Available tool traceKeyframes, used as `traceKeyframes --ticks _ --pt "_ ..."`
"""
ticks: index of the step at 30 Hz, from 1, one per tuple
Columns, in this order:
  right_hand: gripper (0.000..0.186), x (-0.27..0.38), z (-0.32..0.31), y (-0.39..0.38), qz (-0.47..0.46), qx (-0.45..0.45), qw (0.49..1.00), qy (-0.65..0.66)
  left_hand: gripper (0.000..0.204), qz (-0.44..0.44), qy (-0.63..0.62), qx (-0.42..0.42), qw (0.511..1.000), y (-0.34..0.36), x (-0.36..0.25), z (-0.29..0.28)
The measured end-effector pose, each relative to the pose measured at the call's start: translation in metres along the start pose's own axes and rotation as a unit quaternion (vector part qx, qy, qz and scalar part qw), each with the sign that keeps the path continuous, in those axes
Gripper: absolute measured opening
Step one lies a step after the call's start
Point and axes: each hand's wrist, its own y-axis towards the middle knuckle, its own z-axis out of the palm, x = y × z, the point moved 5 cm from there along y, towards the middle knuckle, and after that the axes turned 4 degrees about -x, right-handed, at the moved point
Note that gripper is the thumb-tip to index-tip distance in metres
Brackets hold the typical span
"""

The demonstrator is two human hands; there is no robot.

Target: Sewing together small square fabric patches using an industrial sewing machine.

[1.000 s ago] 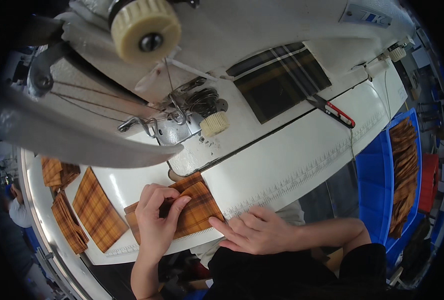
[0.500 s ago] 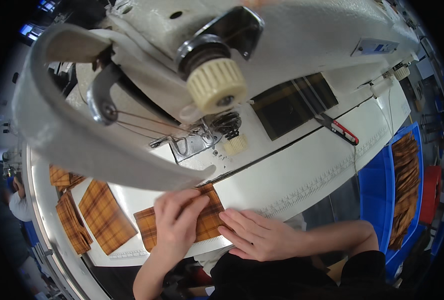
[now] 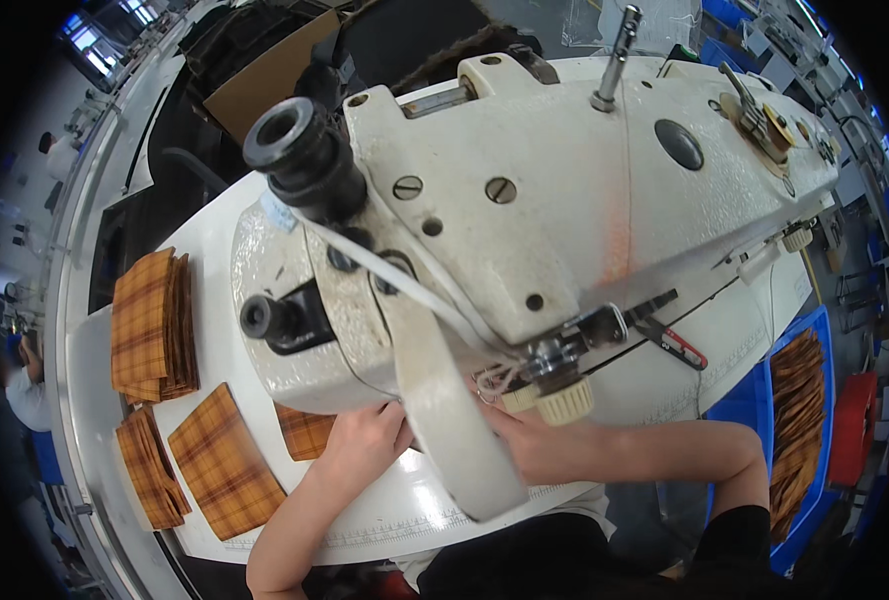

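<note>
The white sewing machine [image 3: 564, 190] fills the middle of the view and covers much of the work area. My left hand [image 3: 369, 440] is at its lower left, fingers curled and closed on an orange-brown plaid fabric piece [image 3: 302, 432], whose left part shows beside the wrist. The fingertips are partly behind the machine's curved white lever [image 3: 459, 430]. My right hand [image 3: 536, 445] reaches in from the right, below the tension knob [image 3: 567, 400]. Its fingers are hidden behind the lever and machine, so their hold cannot be seen. The needle area is hidden too.
Plaid pieces lie at left: a stack [image 3: 149, 325], a smaller pile [image 3: 151, 470] and a flat piece [image 3: 226, 462]. Red-handled thread snips [image 3: 679, 348] rest right of the machine. A blue bin [image 3: 744, 410] of plaid pieces stands at right. Other people sit far left.
The view has shifted, so the machine's top now covers the needle area. Both hands have gone in under the machine head with the fabric piece; the right fingers, flat on it before, are now hidden.
</note>
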Motion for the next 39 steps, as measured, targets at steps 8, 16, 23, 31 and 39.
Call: traceKeyframes --ticks 8,16,23,31,39 --pt "0.057 -0.007 0.005 0.002 0.033 -0.03 0.998 0.053 0.027 0.076 0.086 -0.02 0.993 0.011 0.004 -0.004" --pt "0.05 -0.011 -0.003 0.01 0.045 -0.065 0.996 0.034 0.022 0.091 0.107 -0.051 0.989 0.016 0.009 0.0" --pt "0.037 -0.01 0.009 0.007 0.024 -0.08 0.994 0.067 0.014 0.08 0.004 -0.036 0.996 0.015 0.0 -0.008" --pt "0.029 -0.018 -0.002 0.006 0.026 -0.071 0.997 0.034 0.034 0.118 -0.021 0.033 0.992 -0.005 -0.008 -0.008" --pt "0.033 -0.041 0.02 0.006 0.113 -0.009 0.989 0.093 0.026 0.018 -0.06 0.004 0.998 0.014 0.029 -0.007"
